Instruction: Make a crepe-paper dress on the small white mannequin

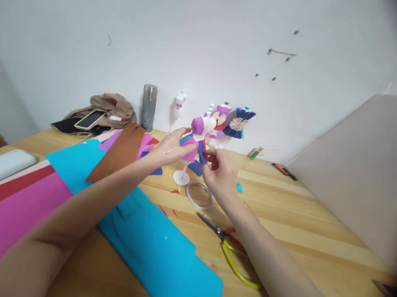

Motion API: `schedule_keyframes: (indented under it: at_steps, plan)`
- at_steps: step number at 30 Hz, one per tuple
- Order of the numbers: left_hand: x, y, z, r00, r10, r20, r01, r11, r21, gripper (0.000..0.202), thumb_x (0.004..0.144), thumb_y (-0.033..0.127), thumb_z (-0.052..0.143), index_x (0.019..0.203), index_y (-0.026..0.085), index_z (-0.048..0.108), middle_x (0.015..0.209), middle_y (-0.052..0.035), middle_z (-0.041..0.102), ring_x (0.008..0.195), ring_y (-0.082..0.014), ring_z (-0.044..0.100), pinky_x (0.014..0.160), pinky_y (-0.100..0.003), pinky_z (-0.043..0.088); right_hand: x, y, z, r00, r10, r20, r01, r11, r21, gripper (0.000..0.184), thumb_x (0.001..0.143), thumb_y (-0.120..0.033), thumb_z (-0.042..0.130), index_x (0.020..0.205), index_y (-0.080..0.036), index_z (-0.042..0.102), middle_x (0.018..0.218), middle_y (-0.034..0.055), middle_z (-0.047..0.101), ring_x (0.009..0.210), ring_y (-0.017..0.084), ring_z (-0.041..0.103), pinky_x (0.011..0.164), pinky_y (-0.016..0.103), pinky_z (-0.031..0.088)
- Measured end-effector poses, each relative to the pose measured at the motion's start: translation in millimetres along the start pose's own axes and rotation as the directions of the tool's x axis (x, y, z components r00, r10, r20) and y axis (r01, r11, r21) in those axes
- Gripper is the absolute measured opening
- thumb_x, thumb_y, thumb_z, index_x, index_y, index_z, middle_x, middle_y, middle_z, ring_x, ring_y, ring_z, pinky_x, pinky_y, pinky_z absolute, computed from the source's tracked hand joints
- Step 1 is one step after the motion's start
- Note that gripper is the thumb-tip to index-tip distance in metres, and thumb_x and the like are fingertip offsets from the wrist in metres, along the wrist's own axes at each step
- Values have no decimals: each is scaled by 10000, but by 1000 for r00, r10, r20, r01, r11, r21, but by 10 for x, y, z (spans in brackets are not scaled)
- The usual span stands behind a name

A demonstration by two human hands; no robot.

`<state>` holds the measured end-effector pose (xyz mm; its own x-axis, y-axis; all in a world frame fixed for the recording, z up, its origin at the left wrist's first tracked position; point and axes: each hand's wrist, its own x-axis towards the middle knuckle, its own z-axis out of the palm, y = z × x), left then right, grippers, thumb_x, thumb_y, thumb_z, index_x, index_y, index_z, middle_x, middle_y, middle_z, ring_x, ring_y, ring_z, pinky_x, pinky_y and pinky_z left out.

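Note:
A small paper doll (198, 135) with a purple head and a pink and blue dress stands on a white stick with a round white base (181, 177). My left hand (169, 146) holds the doll's body from the left, fingers pressed on the pink paper. From the right, my right hand (219, 171) pinches a dark blue strip (202, 153) of the dress. A roll of clear tape (199, 195) lies on the wooden table (314, 225) just below my right hand.
Yellow-handled scissors (233, 250) lie under my right forearm. Blue (159, 253), pink (12, 214) and brown (118, 153) paper sheets cover the left of the table. At the back stand finished paper dolls (233, 121), a grey flask (149, 107) and a phone (89, 119) on a cloth. A beige board (360, 174) leans at right.

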<state>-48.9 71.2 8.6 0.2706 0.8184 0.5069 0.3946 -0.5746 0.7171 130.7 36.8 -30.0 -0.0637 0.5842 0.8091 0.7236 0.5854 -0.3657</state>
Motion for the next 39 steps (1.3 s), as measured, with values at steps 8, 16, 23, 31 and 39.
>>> schedule_keyframes:
  at_steps: [8, 16, 23, 31, 39]
  plan:
    - [-6, 78, -83, 981, -100, -169, 110, 993, 50, 275, 854, 434, 566, 882, 174, 650, 1021, -60, 700, 938, -238, 667, 902, -387, 527, -40, 23, 4, 988, -143, 54, 149, 980, -135, 117, 851, -161, 519, 933, -220, 578, 834, 39, 613, 647, 158, 524, 590, 293, 405]
    - [-18, 132, -144, 968, -24, -251, 53, 993, 109, 210, 831, 357, 598, 722, 182, 557, 1076, -74, 681, 1031, -247, 635, 944, -395, 489, -32, -10, -10, 992, -119, 51, 122, 990, -66, 67, 867, -192, 523, 867, -222, 584, 796, 32, 590, 622, 150, 506, 566, 291, 393]
    - [-41, 123, -61, 985, -107, -138, 127, 982, 143, 501, 789, 425, 660, 1234, 228, 542, 1355, -95, 586, 1233, -314, 555, 1045, -423, 454, 10, -64, -18, 999, 34, 17, -36, 991, 127, 85, 842, -186, 535, 768, -207, 572, 644, -22, 500, 571, 131, 472, 554, 282, 376]
    - [-6, 19, -7, 989, -90, -119, 101, 991, 91, 554, 822, 432, 610, 1295, 155, 533, 1373, -136, 589, 1279, -296, 548, 1078, -447, 441, 25, 2, -5, 990, 139, 12, -138, 962, 234, 75, 824, -239, 580, 756, -207, 587, 663, -14, 534, 621, 136, 493, 567, 270, 397]
    - [0, 4, 9, 992, -76, -102, 83, 994, 66, 524, 826, 422, 603, 1270, 148, 558, 1333, -144, 619, 1255, -288, 571, 1058, -435, 457, 61, 26, 29, 960, 277, 52, -267, 837, 477, 90, 788, -269, 622, 732, -202, 600, 622, -32, 520, 564, 116, 463, 538, 263, 374]
